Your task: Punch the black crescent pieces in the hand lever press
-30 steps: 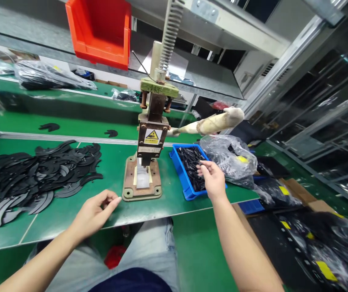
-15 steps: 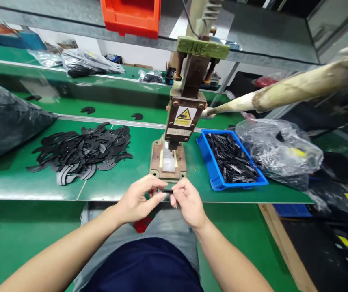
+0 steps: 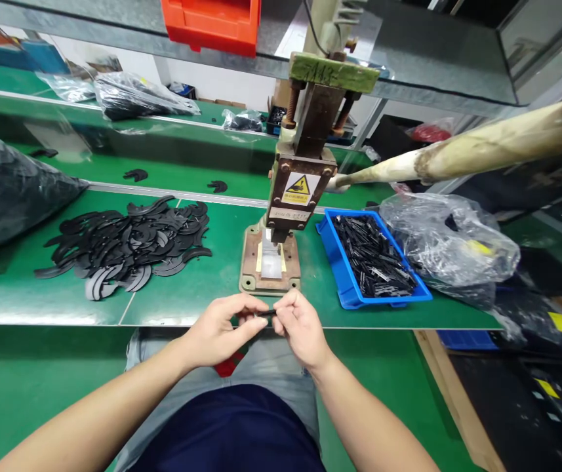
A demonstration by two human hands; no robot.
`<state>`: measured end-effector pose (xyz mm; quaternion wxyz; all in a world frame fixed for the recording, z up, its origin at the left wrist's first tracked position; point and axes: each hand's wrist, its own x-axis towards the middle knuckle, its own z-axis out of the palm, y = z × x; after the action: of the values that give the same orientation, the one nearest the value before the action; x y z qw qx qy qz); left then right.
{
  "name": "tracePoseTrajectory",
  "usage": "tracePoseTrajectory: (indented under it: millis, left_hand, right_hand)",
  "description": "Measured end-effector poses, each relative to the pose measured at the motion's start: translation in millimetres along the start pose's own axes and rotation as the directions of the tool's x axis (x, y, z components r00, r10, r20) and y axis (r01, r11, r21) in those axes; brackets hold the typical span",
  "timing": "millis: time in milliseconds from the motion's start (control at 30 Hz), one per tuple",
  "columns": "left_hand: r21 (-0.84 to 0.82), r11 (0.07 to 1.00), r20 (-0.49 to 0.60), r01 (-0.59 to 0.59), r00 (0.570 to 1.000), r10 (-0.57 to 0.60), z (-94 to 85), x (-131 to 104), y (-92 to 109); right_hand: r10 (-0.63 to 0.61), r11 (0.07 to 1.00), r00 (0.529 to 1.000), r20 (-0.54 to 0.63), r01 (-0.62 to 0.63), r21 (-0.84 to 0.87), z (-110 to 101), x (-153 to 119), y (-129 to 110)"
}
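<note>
A small dark strip (image 3: 267,313) is pinched between my two hands at the table's front edge. My left hand (image 3: 229,328) holds its left end between thumb and fingers. On the other end, the fingertips of my right hand (image 3: 299,328) are closed. Just beyond them stands a press (image 3: 300,187) with a yellow warning label, and a pale metal block (image 3: 271,263) rests on its brown base plate (image 3: 252,267). Fingers hide much of the strip.
A pile of black curved parts (image 3: 133,242) lies left of the press. On the right, a blue bin (image 3: 343,278) holds thin black pieces, beside a clear plastic bag (image 3: 458,242). A dark bag (image 3: 10,190) stands far left. An orange bin (image 3: 212,26) sits overhead.
The view has shifted slightly. Both hands keep hold of the dark strip, and less of it shows between the fingers.
</note>
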<state>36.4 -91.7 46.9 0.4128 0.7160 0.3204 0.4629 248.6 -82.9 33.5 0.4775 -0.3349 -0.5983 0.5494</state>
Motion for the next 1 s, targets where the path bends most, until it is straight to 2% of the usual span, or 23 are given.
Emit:
tracePoseTrajectory:
  millis: [33,100,167,233,267,333,367,400,433,467,500,533,567,600,667,700,733,767,867,933,1000]
  left_hand:
    - [-0.108,0.989,0.038,0.099,0.995,-0.095,1.0,0.8,0.0]
    - [-0.31,0.908,0.162,0.283,0.957,-0.242,4.0,2.5,-0.9]
    - [-0.435,0.812,0.285,0.39,0.915,-0.287,7.2,4.3,-2.7]
    - [-0.491,0.769,0.333,0.408,0.904,-0.267,8.1,8.0,-6.1]
    - [-0.499,0.778,0.308,0.381,0.918,-0.252,6.7,11.5,-9.0]
    - [-0.458,0.848,0.166,0.268,0.963,-0.214,-0.5,23.9,-17.8]
    - [-0.407,0.891,0.065,0.2,0.98,-0.19,-6.2,33.0,-23.8]
    - [-0.339,0.932,-0.048,0.131,0.987,-0.156,-12.8,43.7,-30.5]
    - [-0.265,0.961,-0.151,0.079,0.981,-0.122,-20.0,55.7,-37.5]
    - [-0.18,0.983,-0.234,0.043,0.969,-0.085,-27.0,68.3,-44.3]
    - [-0.065,0.998,-0.291,0.021,0.956,-0.04,-33.4,80.9,-50.3]
    - [0.068,0.998,-0.306,0.01,0.952,0.011,-38.7,92.8,-55.1]
    - [0.2,0.98,-0.294,-0.007,0.954,0.066,-42.7,103.7,-58.5]
    - [0.323,0.946,-0.256,-0.03,0.959,0.118,-45.1,113.2,-60.3]
    - [0.505,0.858,-0.151,-0.095,0.969,0.197,-46.2,127.7,-60.6]
    - [0.565,0.815,-0.1,-0.131,0.969,0.225,-45.5,132.9,-59.7]
    - [0.608,0.776,-0.054,-0.164,0.968,0.247,-44.3,136.9,-58.5]
    - [0.636,0.746,-0.014,-0.196,0.964,0.265,-43.1,140.0,-57.5]
    - [0.646,0.713,0.074,-0.274,0.952,0.298,-41.4,144.8,-56.7]
    - [0.613,0.738,0.081,-0.284,0.951,0.299,-41.8,144.8,-58.3]
    - [0.575,0.776,0.045,-0.259,0.957,0.286,-42.1,142.8,-61.1]
  right_hand:
    - [-0.002,1.0,1.0,0.014,0.002,-0.019,-0.2,0.2,-1.9]
    - [0.002,0.998,0.998,0.062,0.002,-0.063,-0.2,-0.1,-6.5]
    - [0.017,0.994,0.991,0.132,-0.003,-0.105,-1.6,-0.3,-12.4]
    - [0.01,0.985,0.985,0.171,0.019,-0.171,-8.0,2.0,-22.2]
    - [-0.027,0.974,0.989,0.145,0.059,-0.22,-13.9,4.9,-29.9]
    - [-0.192,0.922,0.981,-0.007,0.178,-0.345,-30.6,15.0,-54.0]
    - [-0.321,0.877,0.94,-0.113,0.251,-0.41,-40.1,22.1,-71.1]
    - [-0.446,0.828,0.872,-0.201,0.317,-0.462,-49.3,30.1,-91.4]
    - [-0.573,0.769,0.777,-0.26,0.401,-0.498,-57.1,38.6,-114.4]
    - [-0.698,0.69,0.656,-0.287,0.508,-0.516,-62.7,46.8,-139.3]
    - [-0.814,0.572,0.512,-0.273,0.626,-0.53,-65.6,54.4,-164.9]
    - [-0.895,0.446,0.384,-0.228,0.735,-0.512,-65.7,60.7,-189.6]
    - [-0.93,0.368,0.326,-0.171,0.804,-0.467,-63.3,65.7,-212.2]
    - [-0.937,0.346,0.331,-0.109,0.844,-0.41,-59.1,69.3,-231.5]
    - [-0.895,0.397,0.443,0.056,0.847,-0.354,-48.3,73.0,-256.6]
    - [-0.868,0.421,0.483,0.111,0.837,-0.348,-43.1,73.7,-262.1]
    - [-0.854,0.431,0.5,0.14,0.834,-0.346,-38.5,73.9,-263.1]
    - [-0.861,0.422,0.489,0.14,0.841,-0.339,-34.8,73.4,-260.4]
    - [-0.908,0.365,0.411,0.08,0.87,-0.331,-27.4,67.0,-236.1]
    - [-0.931,0.321,0.363,0.045,0.868,-0.379,-25.2,58.3,-212.3]
    - [-0.943,0.291,0.333,0.017,0.845,-0.448,-25.7,47.6,-186.0]
